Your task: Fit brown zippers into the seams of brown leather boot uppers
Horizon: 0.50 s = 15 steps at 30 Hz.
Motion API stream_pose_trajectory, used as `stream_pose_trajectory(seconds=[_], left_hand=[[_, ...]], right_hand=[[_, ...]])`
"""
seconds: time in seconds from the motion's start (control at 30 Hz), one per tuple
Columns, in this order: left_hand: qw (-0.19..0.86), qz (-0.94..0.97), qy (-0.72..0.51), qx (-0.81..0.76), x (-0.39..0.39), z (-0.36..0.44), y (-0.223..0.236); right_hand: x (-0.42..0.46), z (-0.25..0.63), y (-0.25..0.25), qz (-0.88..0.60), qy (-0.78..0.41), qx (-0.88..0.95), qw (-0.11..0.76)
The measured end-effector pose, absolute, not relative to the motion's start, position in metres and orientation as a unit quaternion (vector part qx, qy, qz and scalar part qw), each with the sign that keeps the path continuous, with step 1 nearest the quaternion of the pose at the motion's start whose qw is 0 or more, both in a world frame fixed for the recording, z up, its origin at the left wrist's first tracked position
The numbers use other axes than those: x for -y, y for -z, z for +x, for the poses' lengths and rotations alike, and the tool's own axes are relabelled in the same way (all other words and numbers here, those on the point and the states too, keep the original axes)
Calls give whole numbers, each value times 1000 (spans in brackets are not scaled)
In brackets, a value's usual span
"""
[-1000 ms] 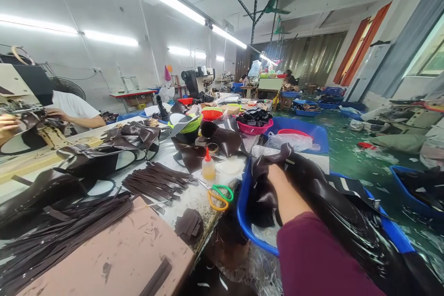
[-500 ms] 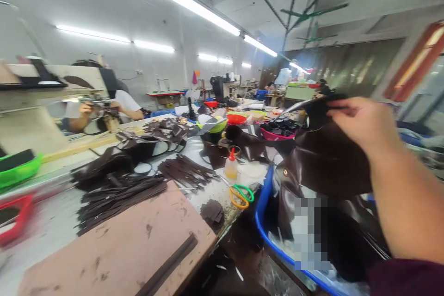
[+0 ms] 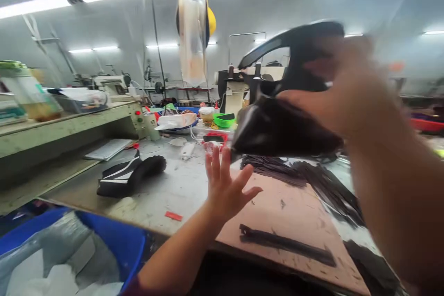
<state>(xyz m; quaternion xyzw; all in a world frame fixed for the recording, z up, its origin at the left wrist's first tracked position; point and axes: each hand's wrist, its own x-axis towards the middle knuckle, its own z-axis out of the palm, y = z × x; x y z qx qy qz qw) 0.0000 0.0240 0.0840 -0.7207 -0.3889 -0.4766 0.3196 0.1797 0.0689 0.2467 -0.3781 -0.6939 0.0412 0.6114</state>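
In my right hand, blurred by motion, is a dark brown leather piece with an arched upper part and an opening through it. It hangs above the workbench, its lower left corner close to my left fingertips. My left hand is open over the bench, palm down with fingers spread, holding nothing. Beside it lies a pinkish board. One dark strip rests across this board, and bundles of thin dark strips lie along its far side.
A blue bin with white pieces in a plastic bag stands at the lower left. On the bench lie a black item with white stripes and a red tag. Behind are a green basket and sewing machines. A shelf edges the left.
The view has swung left, away from the blue-rimmed container. My right hand has brought the leather piece over the bench from that container. My left hand has come into view, fingers spread.
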Motion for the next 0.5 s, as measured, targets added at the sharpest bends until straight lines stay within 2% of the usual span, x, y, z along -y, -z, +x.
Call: stream_pose_trajectory(seconds=[0.07, 0.2, 0.37, 0.5], left_hand=[[393, -674, 465, 418, -30, -17, -86], [481, -604, 391, 501, -23, -82, -90], [504, -650, 266, 502, 7, -155, -94], [462, -728, 211, 461, 16, -185, -99]], right_hand=[[-75, 128, -242, -355, -43, 713, 603], [-112, 51, -211, -227, -171, 734, 617], [-147, 2, -171, -176, -402, 728, 526], [-151, -24, -136, -205, -475, 700, 492]])
